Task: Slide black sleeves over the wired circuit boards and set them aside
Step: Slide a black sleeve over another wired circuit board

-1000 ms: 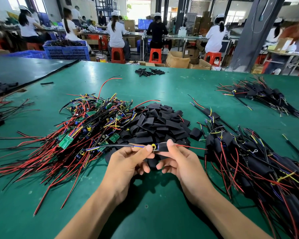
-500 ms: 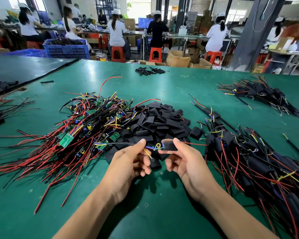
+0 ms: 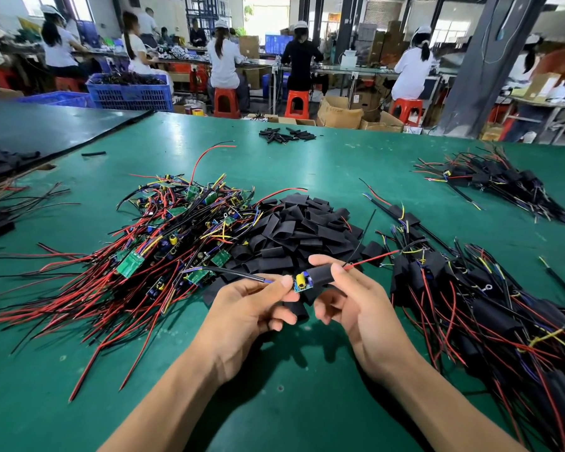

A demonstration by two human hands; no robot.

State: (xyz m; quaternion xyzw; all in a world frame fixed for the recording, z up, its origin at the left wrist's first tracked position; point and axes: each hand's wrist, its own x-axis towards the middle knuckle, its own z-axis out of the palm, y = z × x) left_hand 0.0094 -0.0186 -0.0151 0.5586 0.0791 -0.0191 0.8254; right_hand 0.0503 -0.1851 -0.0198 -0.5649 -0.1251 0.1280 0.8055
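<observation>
Above a green bench (image 3: pixel 340 164), right hand (image 3: pixel 366 308) pinches a flat black sleeve (image 3: pixel 320 276) partly over a board (image 3: pixel 302 282); left hand (image 3: pixel 248 308) pinches its wires (image 3: pixel 242 275).

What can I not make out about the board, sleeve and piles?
Head view:
- Circuit board: mostly hidden inside the black sleeve; only its yellow-capped end shows.
- Wire joint: covered by the thumb of the left hand.
- Right hand: fingers partly behind the sleeve.
- Finished pile: cut off by the right edge.
- Board markings: too small.
</observation>
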